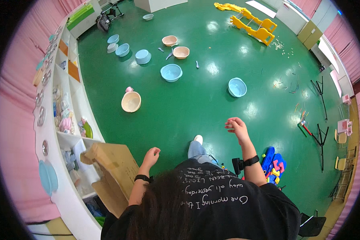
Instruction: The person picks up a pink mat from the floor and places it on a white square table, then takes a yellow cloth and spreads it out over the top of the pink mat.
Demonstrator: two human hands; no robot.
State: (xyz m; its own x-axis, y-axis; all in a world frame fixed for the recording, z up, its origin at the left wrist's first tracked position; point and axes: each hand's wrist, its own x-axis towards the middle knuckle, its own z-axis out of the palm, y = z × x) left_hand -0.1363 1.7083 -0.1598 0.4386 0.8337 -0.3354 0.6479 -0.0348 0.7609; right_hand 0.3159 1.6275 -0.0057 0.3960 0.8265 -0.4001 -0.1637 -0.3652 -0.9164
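My left hand point(151, 155) hangs above the green floor, its fingers loosely bent and nothing visible in them. Closest to it is a large brown cardboard box point(118, 164) with its flaps up. My right hand point(237, 129) is raised farther forward, fingers slightly apart and holding nothing that I can see. Beyond it on the floor sits a light blue basin point(237, 87). Another blue basin point(171, 73) lies farther off, left of that one. A beige basin point(131, 102) rests ahead of my left hand, with a small pink item point(129, 89) against its far rim.
More basins, such as an overturned blue one point(143, 57) and a pinkish one point(181, 53), are scattered ahead. White shelves point(70, 139) line the left. Black tripods point(321, 141), thin coloured sticks point(295, 87) and blue toy parts point(270, 160) lie right; a yellow plastic frame point(254, 27) stands far off.
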